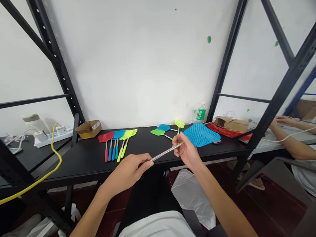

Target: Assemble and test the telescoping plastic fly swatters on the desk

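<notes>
A blue fly swatter [202, 134] with a metal rod is held between both my hands above the desk's front edge. My left hand [128, 172] is closed round the rod's near end; its handle is hidden. My right hand [185, 150] pinches the rod farther up, close to the large mesh head. On the desk to the left lies a row of fly swatters: a red one [106, 137], several blue ones [118, 134] and yellow-green ones [126, 134]. Behind my right hand lie a green swatter [157, 132], a blue-headed swatter [163, 127] and a yellow swatter [179, 124].
A small open cardboard box [88, 130] stands at the black desk's [89, 161] left. Toward the back right are a bottle [201, 111] and a box on red plastic [231, 124]. Black shelf posts flank me. A yellow cable [52, 163] hangs left. Another person's arms [284, 130] show at right.
</notes>
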The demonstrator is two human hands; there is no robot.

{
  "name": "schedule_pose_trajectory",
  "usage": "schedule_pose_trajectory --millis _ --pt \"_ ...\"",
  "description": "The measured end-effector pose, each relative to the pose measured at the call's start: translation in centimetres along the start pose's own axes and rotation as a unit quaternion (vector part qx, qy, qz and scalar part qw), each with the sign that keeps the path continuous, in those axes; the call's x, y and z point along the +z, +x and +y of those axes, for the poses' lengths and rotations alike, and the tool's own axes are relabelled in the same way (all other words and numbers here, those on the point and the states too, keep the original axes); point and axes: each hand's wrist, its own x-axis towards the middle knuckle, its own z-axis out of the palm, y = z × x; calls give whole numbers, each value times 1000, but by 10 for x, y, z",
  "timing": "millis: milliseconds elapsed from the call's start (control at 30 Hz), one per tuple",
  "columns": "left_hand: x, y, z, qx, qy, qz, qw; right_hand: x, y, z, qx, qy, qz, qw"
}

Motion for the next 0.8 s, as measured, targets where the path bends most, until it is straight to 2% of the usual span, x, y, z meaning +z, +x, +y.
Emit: schedule_pose_trajectory --millis 67,167,300,467,600,800 --pt "-3 -2 2 -6 80 30 996 -2 1 0 1 -31 -5 1000" --pt "-4 -5 3 -21 148 76 986 -2 2 8 -16 -98 -5 995" --pt "-2 -7 3 -27 178 120 976 2 3 17 -39 -142 10 989" --pt "3 -7 7 1 208 144 967 10 -5 14 -56 -150 -34 987" --pt "-1 -10 10 33 203 149 967 10 -10 8 -72 -180 -68 979" --pt "-12 -14 15 18 166 86 982 5 -12 2 -92 -206 -74 971"
